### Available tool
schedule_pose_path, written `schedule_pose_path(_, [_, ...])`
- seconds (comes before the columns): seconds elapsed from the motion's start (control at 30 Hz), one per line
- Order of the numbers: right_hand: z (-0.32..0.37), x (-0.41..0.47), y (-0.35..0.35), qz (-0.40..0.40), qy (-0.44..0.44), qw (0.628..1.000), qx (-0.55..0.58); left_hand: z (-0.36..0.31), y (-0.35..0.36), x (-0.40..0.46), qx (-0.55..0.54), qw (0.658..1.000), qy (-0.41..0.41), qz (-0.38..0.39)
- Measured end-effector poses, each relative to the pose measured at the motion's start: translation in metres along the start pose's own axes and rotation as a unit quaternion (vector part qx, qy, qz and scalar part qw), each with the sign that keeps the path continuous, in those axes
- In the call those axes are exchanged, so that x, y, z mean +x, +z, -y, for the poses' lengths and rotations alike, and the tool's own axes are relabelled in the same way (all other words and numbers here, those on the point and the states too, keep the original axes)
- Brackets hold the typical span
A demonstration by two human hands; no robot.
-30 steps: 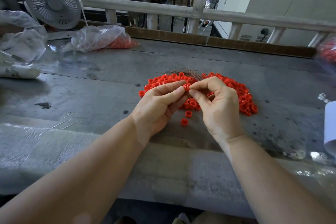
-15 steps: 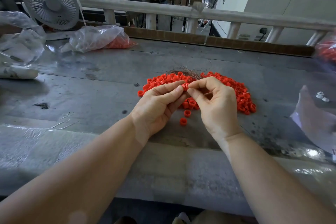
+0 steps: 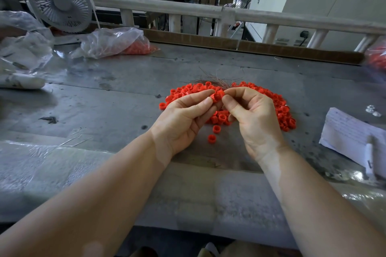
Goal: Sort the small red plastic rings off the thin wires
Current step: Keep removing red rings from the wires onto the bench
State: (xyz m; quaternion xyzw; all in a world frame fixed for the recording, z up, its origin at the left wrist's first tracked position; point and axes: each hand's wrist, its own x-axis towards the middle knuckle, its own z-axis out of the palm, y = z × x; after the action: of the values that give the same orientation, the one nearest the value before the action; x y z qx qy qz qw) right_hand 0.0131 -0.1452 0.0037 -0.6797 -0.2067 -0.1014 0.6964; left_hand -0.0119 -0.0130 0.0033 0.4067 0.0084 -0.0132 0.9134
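A heap of small red plastic rings [image 3: 279,104] lies on the grey metal table [image 3: 117,98], with a bundle of thin wires [image 3: 213,79] at its far edge. My left hand [image 3: 183,119] pinches a short stack of red rings [image 3: 217,96] between thumb and forefinger. My right hand [image 3: 252,117] meets it from the right, thumb and forefinger closed at the stack's end. Two loose rings [image 3: 214,133] lie below the hands. Whether a wire runs through the held stack is hidden.
A clear bag with red rings [image 3: 117,43] and a grey fan [image 3: 59,4] stand at the back left. Crumpled plastic [image 3: 23,52] lies far left. A written paper sheet with a pen [image 3: 353,137] sits right. A railing [image 3: 208,9] borders the far side.
The hands stay pinched together on the ring stack, barely moving. On the right, something white has shifted at the table's edge, and a paper sheet with a pen now lies there.
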Motion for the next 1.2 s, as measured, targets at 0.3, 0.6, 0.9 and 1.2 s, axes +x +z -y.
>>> schedule_pose_path(0.3, [0.0033, 0.0001, 0.0012, 0.008, 0.048, 0.997, 0.064, 0.0007, -0.0001, 0.0007, -0.005, 1.000, 0.005, 0.006])
schedule_pose_path(0.6, [0.0049, 0.0004, 0.0014, 0.008, 0.091, 0.990, 0.107, 0.0009, -0.0013, 0.0017, -0.012, 1.000, 0.003, 0.004])
schedule_pose_path(0.9, [0.0049, 0.0018, -0.0016, 0.004, 0.166, 0.971, 0.173, 0.0009, -0.0031, 0.0026, -0.006, 1.000, -0.002, 0.009])
schedule_pose_path(1.2, [0.0056, 0.0023, -0.0017, -0.004, 0.192, 0.965, 0.180, 0.0007, -0.0016, 0.0018, -0.009, 1.000, -0.008, -0.001])
